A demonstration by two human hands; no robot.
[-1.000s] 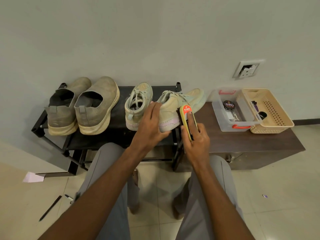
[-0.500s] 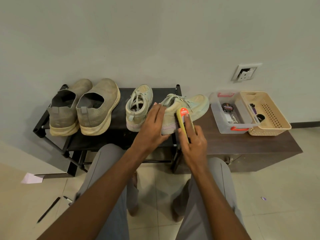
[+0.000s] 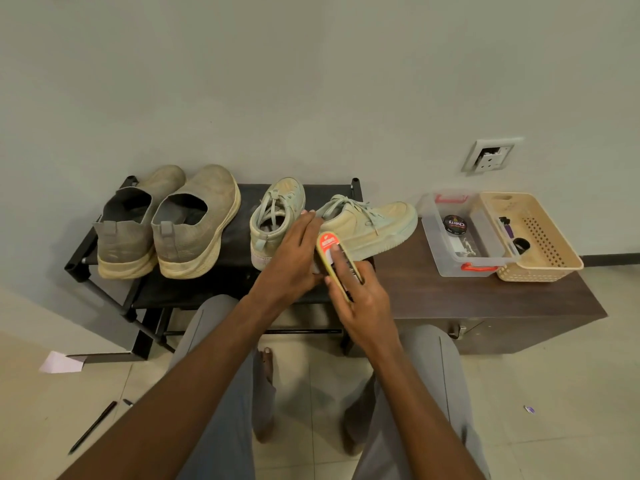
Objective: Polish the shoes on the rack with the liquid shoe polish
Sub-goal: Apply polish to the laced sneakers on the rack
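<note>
A pale green sneaker [image 3: 374, 226] lies across the right end of the black shoe rack [image 3: 242, 275], its toe over the dark cabinet. My left hand [image 3: 294, 261] grips its heel end. My right hand [image 3: 360, 299] holds a yellow shoe brush [image 3: 332, 258] with a red label, pressed against the sneaker's heel side. The second green sneaker [image 3: 273, 220] stands on the rack just left of my left hand. Two grey slip-on shoes [image 3: 194, 223] sit at the rack's left end. No liquid polish bottle is plainly visible.
On the dark wooden cabinet [image 3: 485, 299] stand a clear plastic box [image 3: 450, 261] holding a round polish tin [image 3: 454, 224] and a beige basket [image 3: 547, 265]. A wall socket [image 3: 490, 157] is above. A pen [image 3: 91, 427] and paper scrap [image 3: 60, 362] lie on the tiled floor.
The brush in my right hand has slid down and back along the sneaker's heel side. My left hand has kept its hold on the shoe.
</note>
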